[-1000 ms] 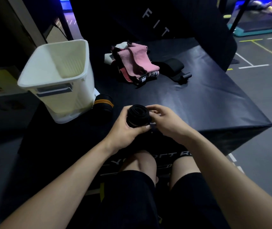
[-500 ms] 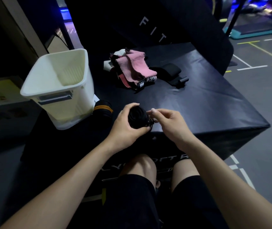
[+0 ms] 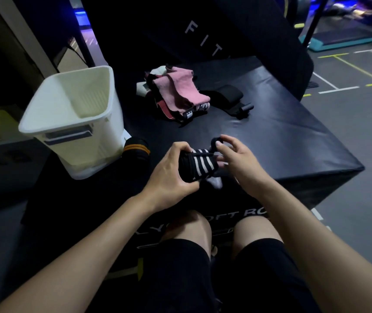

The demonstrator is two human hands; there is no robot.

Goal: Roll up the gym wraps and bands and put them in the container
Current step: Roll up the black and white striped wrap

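A rolled black wrap with white stripes point(image 3: 199, 166) sits in my left hand point(image 3: 169, 175), whose fingers curl round it above the near edge of the black padded box point(image 3: 293, 141). My right hand point(image 3: 236, 161) pinches the wrap's thin black loop at the roll's right end. A white plastic container point(image 3: 74, 118) stands at the left on the box. A rolled black wrap with orange stripes point(image 3: 135, 148) lies beside the container's base. A pile of pink and black bands point(image 3: 178, 93) and a black strap point(image 3: 227, 97) lie farther back.
A tall black padded block marked "FIT" point(image 3: 203, 41) rises behind the box. Grey gym floor with painted lines point(image 3: 349, 86) lies to the right. My knees in black shorts point(image 3: 203, 256) are under my hands.
My left hand has turned the roll so its white stripes face up. My right hand has pulled the thin loop up from the roll's end. The view has tilted slightly.
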